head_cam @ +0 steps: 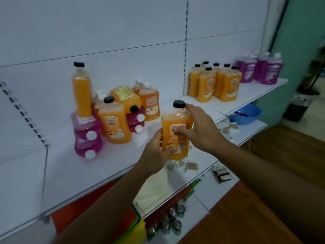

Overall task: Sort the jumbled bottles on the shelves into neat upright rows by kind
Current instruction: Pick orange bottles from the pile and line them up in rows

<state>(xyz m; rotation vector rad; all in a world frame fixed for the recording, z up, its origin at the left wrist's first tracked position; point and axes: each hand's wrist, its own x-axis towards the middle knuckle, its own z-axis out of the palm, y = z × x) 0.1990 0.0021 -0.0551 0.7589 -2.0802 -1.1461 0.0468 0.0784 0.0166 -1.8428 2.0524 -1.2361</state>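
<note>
Held bottle: an orange black-capped bottle (pixel 175 132) stood upright over the white shelf (pixel 112 166), at 3 o'clock from the jumbled pile (pixel 112 117).
Left hand (pixel 156 154): fingers curled round its lower side.
Right hand (pixel 198 127): fingers wrapped round its shoulder, by the cap.
Sorted row: orange bottles (pixel 214 83) upright at 1 o'clock, purple bottles (pixel 260 69) beyond.

- I see the white shelf (pixel 109 166) bearing a jumble toward its back left: pink bottles (pixel 88 138) on their sides, orange bottles (pixel 116 125) among them.
- On the adjoining shelf (pixel 253 92), at its back, orange bottles (pixel 214 83) stand upright in rows, purple bottles (pixel 260 69) beside them at the right end.
</note>
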